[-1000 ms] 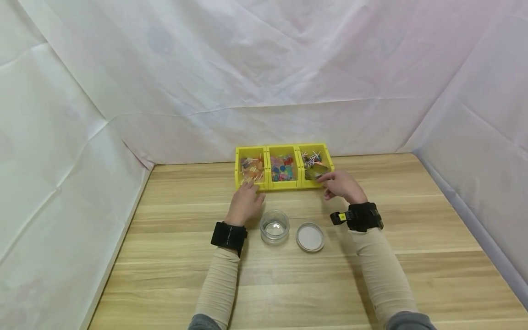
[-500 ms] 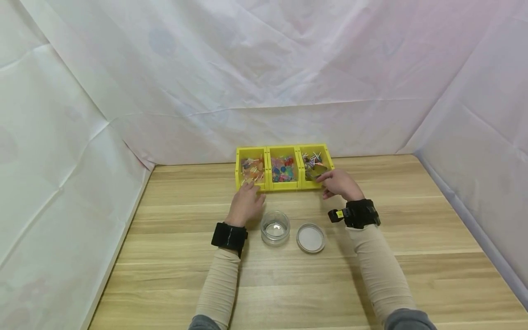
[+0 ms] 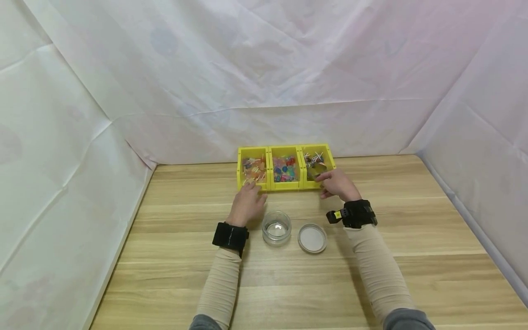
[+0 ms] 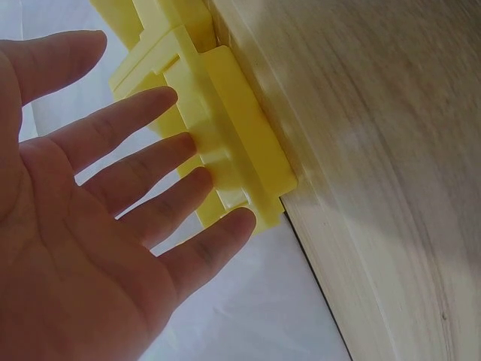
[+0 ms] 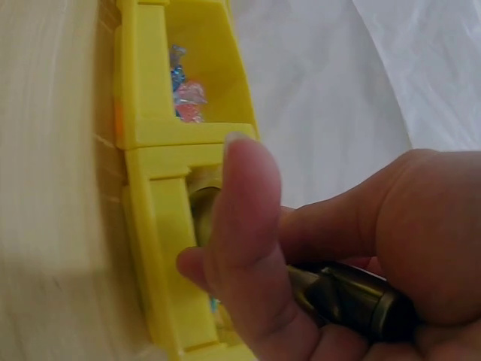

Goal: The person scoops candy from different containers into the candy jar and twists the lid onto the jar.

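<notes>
My right hand grips a scoop with a dark metal handle. Its metal bowl is down inside the right yellow bin, partly hidden by the fingers. White-stick lollipops lie behind it in that bin. At the front of the left yellow bin is my left hand, fingers straight and spread, holding nothing. In the left wrist view the fingertips overlap the bin's front rim; contact is hard to confirm.
Wrapped sweets fill part of the middle bin. An uncovered clear jar stands between the forearms, and a round lid lies to its right. White cloth walls enclose the wooden table.
My right hand and wrist have shifted slightly left, still holding the scoop in the right bin. My left hand stays by the left bin. The whole view drifts slightly.
</notes>
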`<state>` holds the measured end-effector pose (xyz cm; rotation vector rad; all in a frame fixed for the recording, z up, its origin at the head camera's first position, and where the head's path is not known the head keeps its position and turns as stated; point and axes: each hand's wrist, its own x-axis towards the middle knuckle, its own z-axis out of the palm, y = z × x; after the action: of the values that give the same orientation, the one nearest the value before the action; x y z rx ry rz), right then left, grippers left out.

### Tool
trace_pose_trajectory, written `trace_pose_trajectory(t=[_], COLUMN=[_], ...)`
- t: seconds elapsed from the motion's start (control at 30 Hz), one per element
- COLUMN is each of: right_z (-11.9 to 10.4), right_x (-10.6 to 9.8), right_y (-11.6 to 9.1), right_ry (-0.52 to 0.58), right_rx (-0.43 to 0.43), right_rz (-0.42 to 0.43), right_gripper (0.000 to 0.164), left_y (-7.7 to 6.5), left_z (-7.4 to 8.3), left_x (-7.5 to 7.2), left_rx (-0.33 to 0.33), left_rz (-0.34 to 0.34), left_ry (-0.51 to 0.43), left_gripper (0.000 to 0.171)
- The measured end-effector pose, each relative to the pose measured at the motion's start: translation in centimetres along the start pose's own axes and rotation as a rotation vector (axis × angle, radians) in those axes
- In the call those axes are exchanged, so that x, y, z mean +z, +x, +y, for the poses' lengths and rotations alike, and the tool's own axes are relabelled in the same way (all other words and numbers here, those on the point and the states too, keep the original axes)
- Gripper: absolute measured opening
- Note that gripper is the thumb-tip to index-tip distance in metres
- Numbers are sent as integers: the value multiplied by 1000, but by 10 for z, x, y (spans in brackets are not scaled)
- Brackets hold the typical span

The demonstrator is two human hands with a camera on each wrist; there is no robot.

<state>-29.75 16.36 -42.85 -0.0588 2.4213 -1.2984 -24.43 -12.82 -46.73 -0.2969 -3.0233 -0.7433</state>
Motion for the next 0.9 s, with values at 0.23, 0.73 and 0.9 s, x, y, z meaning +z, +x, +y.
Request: trace_pose_trajectory(t=[0.23, 0.73, 0.9], right_z=[10, 14, 15], right_x=[8, 17, 19], right_y=[7, 6, 7], right_ry=[8, 80, 91], right_rx=[-49, -83, -100], right_rz=[26, 75, 95], right_gripper=[40, 39, 37], left_y=[1, 0, 0], left_z=[1, 0, 0], left_x=[0, -1, -1], left_rx=[-13, -18, -18], left_rz=[-12, -16, -11], left_ry=[-1, 13, 3], left_gripper=[46, 46, 46])
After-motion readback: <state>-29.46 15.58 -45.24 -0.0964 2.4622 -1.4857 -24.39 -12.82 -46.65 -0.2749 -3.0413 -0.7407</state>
